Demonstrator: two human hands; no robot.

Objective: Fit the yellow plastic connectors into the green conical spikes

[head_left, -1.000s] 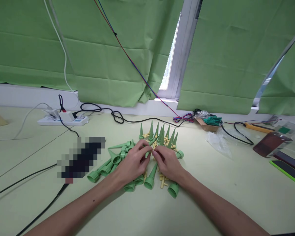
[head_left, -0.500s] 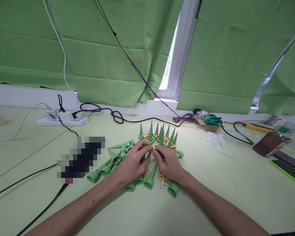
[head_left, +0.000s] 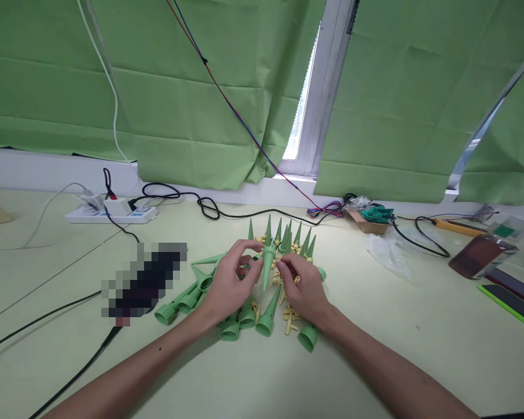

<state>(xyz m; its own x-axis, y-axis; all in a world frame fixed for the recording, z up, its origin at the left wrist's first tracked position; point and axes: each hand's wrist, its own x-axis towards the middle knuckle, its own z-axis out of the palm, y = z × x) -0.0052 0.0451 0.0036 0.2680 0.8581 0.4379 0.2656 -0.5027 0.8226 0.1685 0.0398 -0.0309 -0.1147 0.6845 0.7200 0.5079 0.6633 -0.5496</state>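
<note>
A green plastic watering spike hangs point down between the thumb and forefinger of my left hand, its cap end upward. Just right of it, my right hand has thumb and forefinger pinched together; whatever is between them is too small to make out. Behind my hands, several green spikes stand point up among small yellow valve pieces. Below them, more green spikes lie loose, one with its wide open end toward me. Yellow T-shaped valves lie near my right wrist.
A pixelated dark object with a cable lies at left. Behind it is a white power strip. A small cardboard box, a plastic bag, a dark red bottle and a green-edged phone are at right.
My hands have moved slightly apart. The spike between them now points down in my left fingers, and my left hand has opened wider around it.
</note>
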